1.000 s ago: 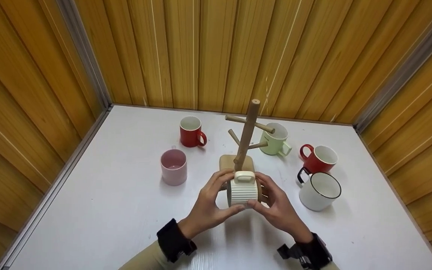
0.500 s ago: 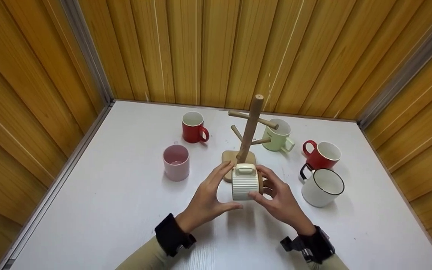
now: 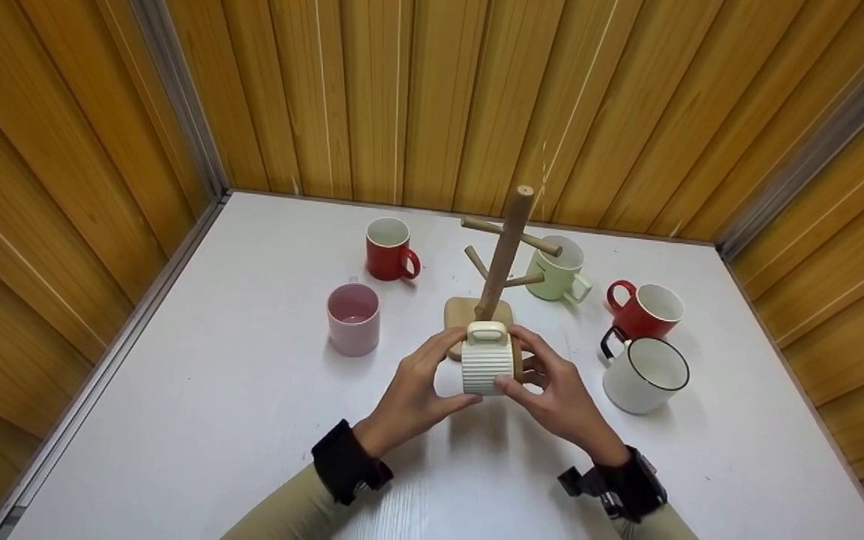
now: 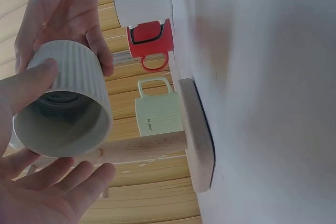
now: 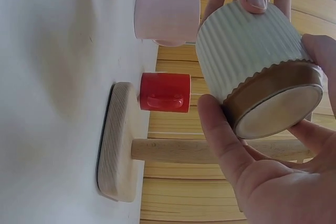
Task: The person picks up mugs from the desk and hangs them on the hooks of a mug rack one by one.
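A cream ribbed mug with a brown base is held on its side in front of a wooden mug tree. Its handle points up and away, and its mouth faces left. My left hand holds the mouth end, thumb on the ribbed wall and fingers along the rim. From the other side, my right hand grips the mug around the base end, thumb on the near wall. The mug tree stands upright on a square base, its visible pegs bare.
Left of the tree stand a red mug and a pink mug. Behind it to the right is a green mug. Farther right, another red mug sits close behind a white black-rimmed mug. Wooden panels enclose the table.
My left thumb has come off the cream mug and then back onto it. The mug stays in my right hand, handle still up. The head view has shifted slightly.
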### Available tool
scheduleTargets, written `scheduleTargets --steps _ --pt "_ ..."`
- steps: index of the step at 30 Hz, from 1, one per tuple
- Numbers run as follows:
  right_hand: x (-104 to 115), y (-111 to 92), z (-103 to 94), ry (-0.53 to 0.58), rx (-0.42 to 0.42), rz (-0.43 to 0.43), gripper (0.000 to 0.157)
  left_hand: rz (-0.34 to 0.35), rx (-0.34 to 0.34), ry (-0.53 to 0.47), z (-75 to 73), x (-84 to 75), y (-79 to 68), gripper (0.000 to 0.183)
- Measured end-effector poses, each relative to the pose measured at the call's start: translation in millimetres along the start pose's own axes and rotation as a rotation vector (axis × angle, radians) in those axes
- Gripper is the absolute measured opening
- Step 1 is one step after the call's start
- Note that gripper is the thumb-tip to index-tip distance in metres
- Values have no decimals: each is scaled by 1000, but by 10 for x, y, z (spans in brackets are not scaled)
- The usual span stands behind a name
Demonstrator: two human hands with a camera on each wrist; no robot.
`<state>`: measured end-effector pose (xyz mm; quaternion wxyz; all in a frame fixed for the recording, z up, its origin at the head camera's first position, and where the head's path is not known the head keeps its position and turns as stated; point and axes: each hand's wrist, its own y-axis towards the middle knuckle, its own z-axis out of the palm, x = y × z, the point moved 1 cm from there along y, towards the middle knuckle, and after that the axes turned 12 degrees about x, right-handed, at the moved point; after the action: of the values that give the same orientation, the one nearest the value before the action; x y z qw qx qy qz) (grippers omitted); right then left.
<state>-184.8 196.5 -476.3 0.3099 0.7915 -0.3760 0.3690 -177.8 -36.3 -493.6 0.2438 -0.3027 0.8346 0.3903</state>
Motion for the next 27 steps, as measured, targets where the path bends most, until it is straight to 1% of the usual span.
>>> scheduleTargets --steps 5,7,10,14,20,27 --pt "16 29 -8 -5 11 -24 66 39 -38 -86 12 74 12 81" --pt "25 34 -16 0 15 -34 67 43 -53 -119 26 104 11 81" --pt "37 34 -31 13 17 -52 69 46 -71 -141 47 142 10 81" --pt "36 38 -39 19 16 -62 72 47 -74 -173 57 169 25 80" --pt "17 57 -35 -4 13 -54 68 8 -50 -238 50 171 49 81" --pt "1 81 -31 -47 14 -58 65 -48 -63 -282 91 208 62 80"
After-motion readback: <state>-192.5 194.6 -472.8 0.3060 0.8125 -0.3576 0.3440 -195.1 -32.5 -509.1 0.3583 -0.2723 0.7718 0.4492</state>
